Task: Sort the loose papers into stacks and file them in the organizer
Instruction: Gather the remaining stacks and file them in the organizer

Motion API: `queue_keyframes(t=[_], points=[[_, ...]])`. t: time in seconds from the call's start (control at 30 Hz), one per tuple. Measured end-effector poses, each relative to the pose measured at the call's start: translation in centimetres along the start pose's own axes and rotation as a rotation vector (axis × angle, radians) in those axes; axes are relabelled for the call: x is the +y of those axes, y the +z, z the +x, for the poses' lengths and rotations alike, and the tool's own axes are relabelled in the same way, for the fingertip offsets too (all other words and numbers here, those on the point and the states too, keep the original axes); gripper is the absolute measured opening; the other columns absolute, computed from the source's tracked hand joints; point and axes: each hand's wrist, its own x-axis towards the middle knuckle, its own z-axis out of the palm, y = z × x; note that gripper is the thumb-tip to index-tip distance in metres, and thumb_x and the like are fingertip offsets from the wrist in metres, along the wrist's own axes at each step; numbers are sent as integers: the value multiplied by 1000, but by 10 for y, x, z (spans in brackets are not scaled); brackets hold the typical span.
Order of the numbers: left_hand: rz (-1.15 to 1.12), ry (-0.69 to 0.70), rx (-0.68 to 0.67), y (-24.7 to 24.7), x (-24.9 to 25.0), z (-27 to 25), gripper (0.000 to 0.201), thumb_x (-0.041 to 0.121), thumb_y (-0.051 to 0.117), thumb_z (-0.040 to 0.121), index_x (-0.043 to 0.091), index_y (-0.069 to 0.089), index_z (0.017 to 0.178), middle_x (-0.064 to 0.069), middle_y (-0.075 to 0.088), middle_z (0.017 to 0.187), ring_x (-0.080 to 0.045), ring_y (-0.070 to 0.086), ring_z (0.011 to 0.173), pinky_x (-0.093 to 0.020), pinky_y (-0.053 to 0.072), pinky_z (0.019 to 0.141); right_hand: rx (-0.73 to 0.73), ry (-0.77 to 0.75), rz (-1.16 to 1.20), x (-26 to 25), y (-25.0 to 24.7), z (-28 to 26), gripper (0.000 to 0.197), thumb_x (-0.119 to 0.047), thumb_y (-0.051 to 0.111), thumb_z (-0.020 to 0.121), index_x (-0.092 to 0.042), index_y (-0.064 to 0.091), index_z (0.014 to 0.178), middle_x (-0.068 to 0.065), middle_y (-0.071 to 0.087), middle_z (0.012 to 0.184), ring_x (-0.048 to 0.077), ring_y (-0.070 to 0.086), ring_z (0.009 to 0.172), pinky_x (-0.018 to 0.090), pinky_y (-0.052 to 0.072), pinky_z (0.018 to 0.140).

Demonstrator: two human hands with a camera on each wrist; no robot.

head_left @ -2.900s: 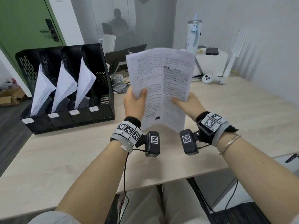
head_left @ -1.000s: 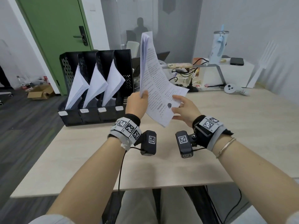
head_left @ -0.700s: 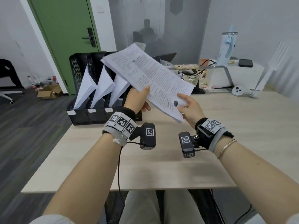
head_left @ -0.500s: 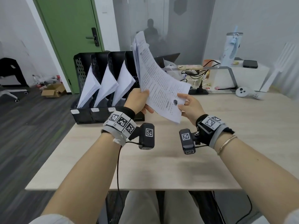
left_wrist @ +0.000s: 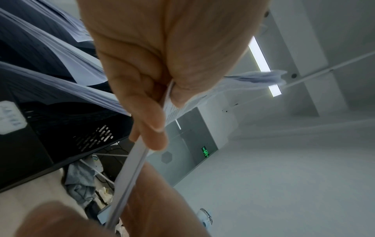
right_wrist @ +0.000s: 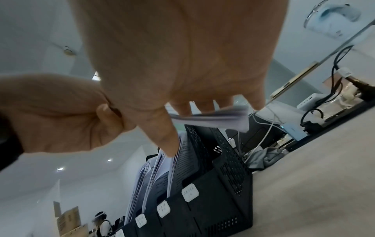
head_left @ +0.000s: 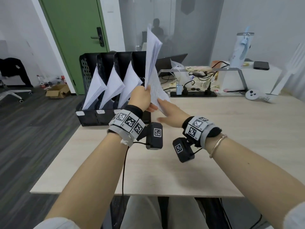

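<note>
Papers (head_left: 152, 66): one stack upright above table (head_left: 165, 162), left hand (head_left: 140, 98) pinching its edge, right hand (head_left: 170, 111) flat-fingered against it. Organizer (head_left: 92, 118): four slots, three holding stacks.

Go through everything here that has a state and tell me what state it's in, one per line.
paper stack: held upright, edge-on, above the table
left hand: pinches the stack's lower edge
right hand: fingers straight, supporting the stack's bottom corner
file organizer: upright; three slots hold papers, rightmost slot hidden by the stack
green door: closed
laptop: lid open
</note>
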Motion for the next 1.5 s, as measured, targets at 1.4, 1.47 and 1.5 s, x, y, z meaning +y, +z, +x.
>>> queue_keyframes(t=[1.4, 1.47, 1.5], points=[[731, 245, 310, -8, -22, 114, 26, 13, 35, 96, 1, 53, 110, -19, 60, 112, -37, 57, 101, -35, 38, 74, -188, -81, -55, 7, 32, 94, 59, -36, 51, 91, -18, 31, 144, 1, 31, 152, 20, 7, 146, 51, -10, 115], [741, 245, 305, -5, -27, 116, 25, 13, 35, 96, 2, 53, 110, -17, 60, 113, -37, 57, 103, -35, 39, 76, -185, -101, -12, 10, 29, 90, 56, -33, 54, 91, -18, 36, 142, 3, 33, 152, 21, 12, 146, 50, -4, 117], [748, 245, 294, -4, -30, 116, 25, 12, 35, 96, 2, 53, 110, -16, 59, 113, -36, 56, 104, -35, 39, 77, -171, -120, 25, 12, 28, 88, 58, -31, 56, 90, -18, 36, 143, 3, 36, 150, 21, 19, 144, 47, 3, 117]])
